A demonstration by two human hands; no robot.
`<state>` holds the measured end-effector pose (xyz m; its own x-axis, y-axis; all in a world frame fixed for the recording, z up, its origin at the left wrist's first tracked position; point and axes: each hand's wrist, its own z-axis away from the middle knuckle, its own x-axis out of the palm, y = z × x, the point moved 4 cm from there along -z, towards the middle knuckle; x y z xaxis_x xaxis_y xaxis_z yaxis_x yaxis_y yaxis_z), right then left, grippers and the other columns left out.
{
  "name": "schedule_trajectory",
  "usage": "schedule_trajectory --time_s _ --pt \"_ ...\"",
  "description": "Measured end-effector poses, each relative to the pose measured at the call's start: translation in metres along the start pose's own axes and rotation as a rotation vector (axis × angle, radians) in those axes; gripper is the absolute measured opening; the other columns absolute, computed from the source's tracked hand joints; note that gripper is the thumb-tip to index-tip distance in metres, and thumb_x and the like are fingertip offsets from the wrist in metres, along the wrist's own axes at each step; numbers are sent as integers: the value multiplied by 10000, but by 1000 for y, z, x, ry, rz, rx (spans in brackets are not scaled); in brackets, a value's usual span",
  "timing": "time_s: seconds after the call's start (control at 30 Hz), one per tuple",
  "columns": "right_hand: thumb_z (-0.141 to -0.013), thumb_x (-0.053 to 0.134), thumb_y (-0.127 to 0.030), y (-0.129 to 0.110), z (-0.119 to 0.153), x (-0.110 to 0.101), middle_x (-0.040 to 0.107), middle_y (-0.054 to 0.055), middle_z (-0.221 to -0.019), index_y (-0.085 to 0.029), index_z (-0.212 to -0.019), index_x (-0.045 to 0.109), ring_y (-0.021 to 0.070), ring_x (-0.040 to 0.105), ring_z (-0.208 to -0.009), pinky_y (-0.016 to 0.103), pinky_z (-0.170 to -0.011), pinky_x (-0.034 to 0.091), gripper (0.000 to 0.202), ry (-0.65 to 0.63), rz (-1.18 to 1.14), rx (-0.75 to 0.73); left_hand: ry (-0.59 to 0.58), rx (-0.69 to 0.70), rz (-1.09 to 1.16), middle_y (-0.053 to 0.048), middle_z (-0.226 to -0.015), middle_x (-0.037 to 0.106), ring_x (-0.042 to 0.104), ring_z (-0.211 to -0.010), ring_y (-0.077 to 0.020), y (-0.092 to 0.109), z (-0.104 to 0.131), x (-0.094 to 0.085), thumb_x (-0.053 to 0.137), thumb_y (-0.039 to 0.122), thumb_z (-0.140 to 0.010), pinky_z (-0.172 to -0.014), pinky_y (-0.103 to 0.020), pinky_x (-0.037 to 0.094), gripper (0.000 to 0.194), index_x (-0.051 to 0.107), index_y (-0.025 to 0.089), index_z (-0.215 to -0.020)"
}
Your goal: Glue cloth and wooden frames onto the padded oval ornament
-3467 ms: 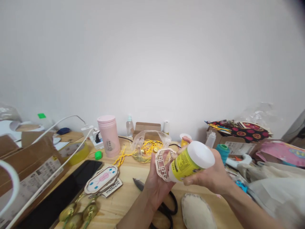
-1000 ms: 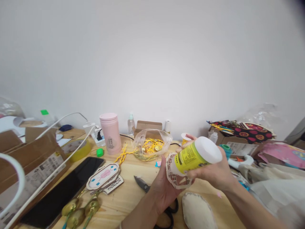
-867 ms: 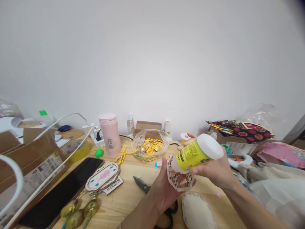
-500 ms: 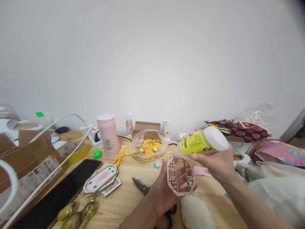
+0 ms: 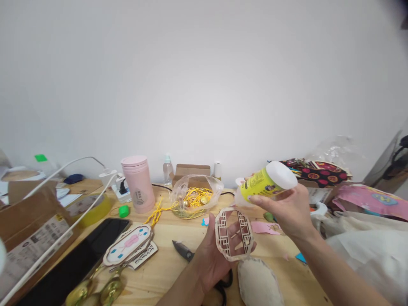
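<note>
A wooden lattice frame (image 5: 218,234) with a scalloped edge is held up in my left hand (image 5: 212,259), its fingers showing through the openings. My right hand (image 5: 293,208) grips a white bottle (image 5: 267,182) with a yellow label, tilted so its base points up and right and its nozzle end sits just above the frame's top edge. The nozzle tip is hard to make out. Below the frame, a pale oval padded piece (image 5: 259,282) lies on the table. Dark scissors (image 5: 183,250) lie partly hidden beneath my left hand.
A black phone (image 5: 76,263), stacked decorated wooden plaques (image 5: 129,246) and golden bells (image 5: 111,289) lie at the left. Behind stand a pink cup (image 5: 138,185) and a plastic bag (image 5: 197,193) with yellow cord. Pale cloth (image 5: 363,250) fills the right side; a cardboard box (image 5: 35,225) is far left.
The view has shifted slightly, so most things appear a little further left. The bottle's nozzle end is now slightly further from the frame. Both hands keep their hold.
</note>
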<state>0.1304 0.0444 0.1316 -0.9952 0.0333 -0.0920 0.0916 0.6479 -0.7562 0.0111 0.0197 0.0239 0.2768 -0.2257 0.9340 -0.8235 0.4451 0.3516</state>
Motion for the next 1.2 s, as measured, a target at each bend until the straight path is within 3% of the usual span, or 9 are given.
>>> schedule_trajectory --time_s 0.2,0.4,0.6,0.67,0.77,0.87,1.0,1.2 --pt "-591 724 -249 -2 3 8 685 50 -774 -193 -767 644 246 635 -748 383 -684 543 201 -115 -20 -11 10 -2 -10 -78 -963 610 558 -936 -224 0 -1 -3 438 563 -734 -864 -415 361 479 523 225 -1063" --pt "-525 762 -313 -4 -6 -13 671 33 -739 -187 -752 641 229 615 -666 386 -621 524 286 58 259 -101 34 43 -26 -75 -1011 617 575 -919 -218 8 0 -3 439 563 -735 -872 -410 369 483 520 228 -1074" --pt "-635 700 -316 0 -12 -22 691 39 -792 -212 -782 635 229 636 -722 357 -636 527 191 126 -119 -13 27 79 21 -75 -1036 617 568 -943 -205 14 0 0 428 562 -745 -884 -398 374 503 504 225 -1111" --pt "-663 679 -312 0 -13 -22 691 41 -813 -213 -812 627 228 635 -745 362 -661 520 187 117 -137 15 37 80 32 -68 -1013 628 572 -929 -201 15 -1 1 417 566 -750 -870 -397 387 504 508 225 -1109" --pt "-639 691 -300 -3 -17 -23 675 30 -851 -199 -827 623 228 612 -789 372 -699 490 224 63 84 -10 48 108 38 -65 -991 637 569 -938 -201 20 -1 1 381 560 -772 -866 -408 395 486 520 224 -1096" --pt "-634 685 -264 -1 -18 -22 637 27 -903 -207 -908 618 222 570 -836 354 -728 449 288 -66 469 -118 1 159 30 -70 -980 639 545 -992 -206 27 0 0 351 530 -803 -884 -414 383 465 514 223 -1112" --pt "-690 611 -147 21 -15 -12 599 60 -879 -221 -1058 572 213 540 -790 320 -676 414 377 -396 1219 -288 -75 194 44 -77 -1004 637 528 -1029 -211 33 0 -2 352 518 -809 -904 -420 369 459 500 236 -1139" --pt "-751 557 -74 60 -19 1 619 96 -771 -128 -737 647 230 539 -835 371 -779 387 106 -721 1505 -450 -41 177 53 -101 -1099 601 531 -1024 -214 32 2 -1 359 505 -810 -907 -400 373 468 499 215 -1151"
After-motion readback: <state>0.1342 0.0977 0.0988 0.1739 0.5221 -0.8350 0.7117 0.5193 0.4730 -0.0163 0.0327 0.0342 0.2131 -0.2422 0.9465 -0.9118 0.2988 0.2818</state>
